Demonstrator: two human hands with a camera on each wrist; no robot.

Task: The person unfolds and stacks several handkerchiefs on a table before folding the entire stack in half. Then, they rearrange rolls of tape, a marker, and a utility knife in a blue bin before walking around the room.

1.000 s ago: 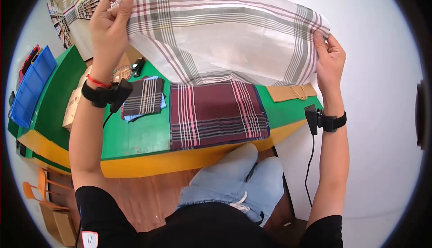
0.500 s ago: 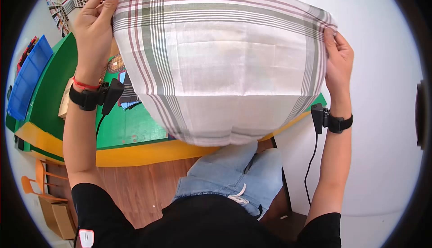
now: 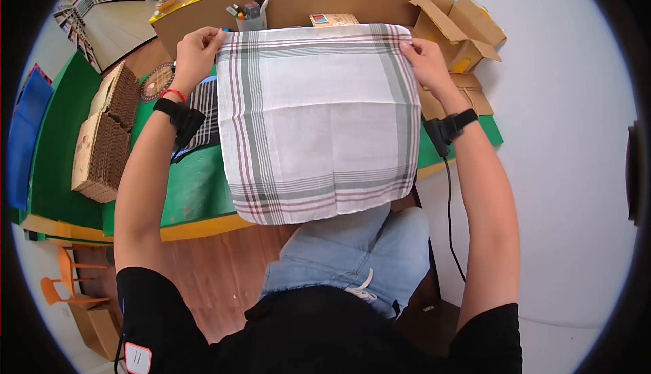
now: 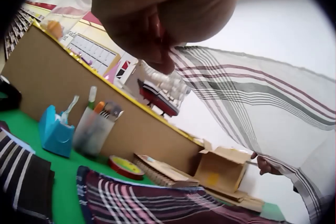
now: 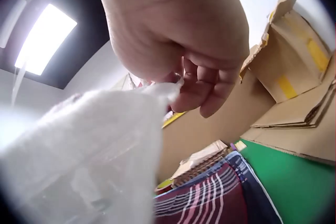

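A white cloth [image 3: 319,116] with green and maroon striped borders hangs spread between both hands in the head view. The left hand [image 3: 196,56] pinches its upper left corner, the right hand [image 3: 427,65] its upper right corner. Crease lines cross its middle, and its lower edge hangs over the counter's front edge. In the left wrist view the left hand [image 4: 170,11] grips the corner above a maroon striped cloth [image 4: 142,200] lying on the counter. The right wrist view shows the right hand [image 5: 184,40] pinching the white fabric [image 5: 100,155]; the maroon cloth [image 5: 210,198] lies below.
Dark striped cloths [image 3: 203,113] lie left of the white one on the green counter [image 3: 196,194]. Woven boxes [image 3: 105,150] stand further left. Behind are a pen cup [image 3: 251,18], a cardboard partition [image 3: 339,0] and open cardboard boxes [image 3: 461,31] at the back right.
Both hands have come lower and closer together in the head view, still holding the corners. The white cloth, earlier billowing, now hangs flatter, and more of the counter's back shows.
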